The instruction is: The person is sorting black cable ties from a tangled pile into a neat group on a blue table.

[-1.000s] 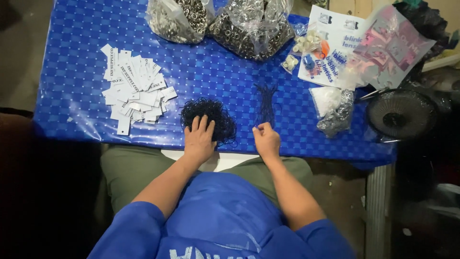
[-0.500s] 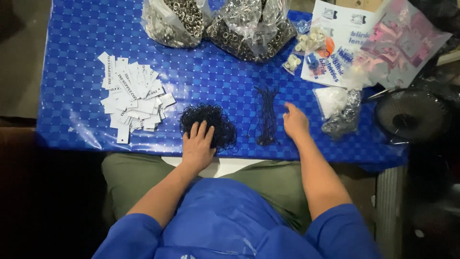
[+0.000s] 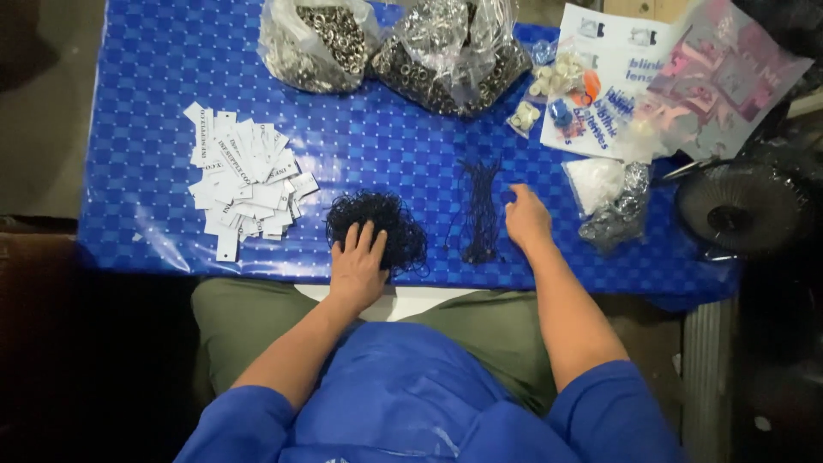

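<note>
Right hand [image 3: 526,219] has shifted right of the straightened cords [image 3: 480,210], grip empty; left hand [image 3: 358,261] still flat on tangle [image 3: 377,225].

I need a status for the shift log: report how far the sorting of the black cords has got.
Done: a small bundle of straightened cords lies laid out beside the right hand. In hand: the left hand rests on the tangled cord pile. Left: most of that tangle remains, and the white paper tags lie loose, with no cord visibly on them.

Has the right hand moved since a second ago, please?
Yes. The right hand has shifted to its right, from the near end of the laid-out black strings to their right side, nearer the small bags.
</note>
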